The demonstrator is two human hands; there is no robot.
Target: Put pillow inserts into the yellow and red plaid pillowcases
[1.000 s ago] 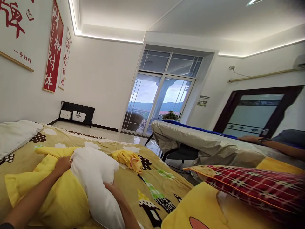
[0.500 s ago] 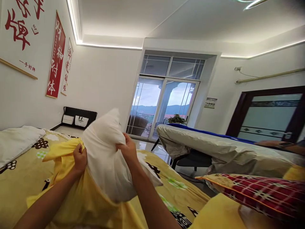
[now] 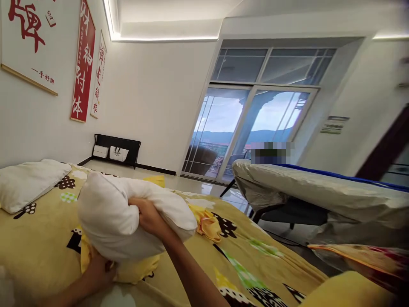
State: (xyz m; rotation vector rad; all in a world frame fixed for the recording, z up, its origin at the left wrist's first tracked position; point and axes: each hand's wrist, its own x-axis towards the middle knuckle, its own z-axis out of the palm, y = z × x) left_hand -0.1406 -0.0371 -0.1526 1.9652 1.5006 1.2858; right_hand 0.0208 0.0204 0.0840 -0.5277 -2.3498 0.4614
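A plump white pillow [image 3: 108, 217] is held over the bed, bent and creased in the middle. My right hand [image 3: 148, 215] grips it there, its fingers closed and sunk into the fold. Beneath and behind the pillow lies a yellow pillowcase [image 3: 137, 270], mostly hidden by it; a crumpled yellow part [image 3: 209, 226] spreads out to the right. Below the pillow's left end, my left hand [image 3: 99, 270] is curled at the yellow cloth, its fingers partly covered.
Another white pillow [image 3: 28, 183] rests at the bed's left side, on the patterned yellow sheet [image 3: 41, 243]. To the right stand a plastic-covered table [image 3: 306, 187] and a dark chair [image 3: 294, 213]. A red plaid cushion [image 3: 377, 256] is at lower right. Bags sit on a black bench [image 3: 134, 151].
The white pillow has tipped over and come down to the left, with my right hand on it. My left hand has moved lower, under the pillow. The view has turned right.
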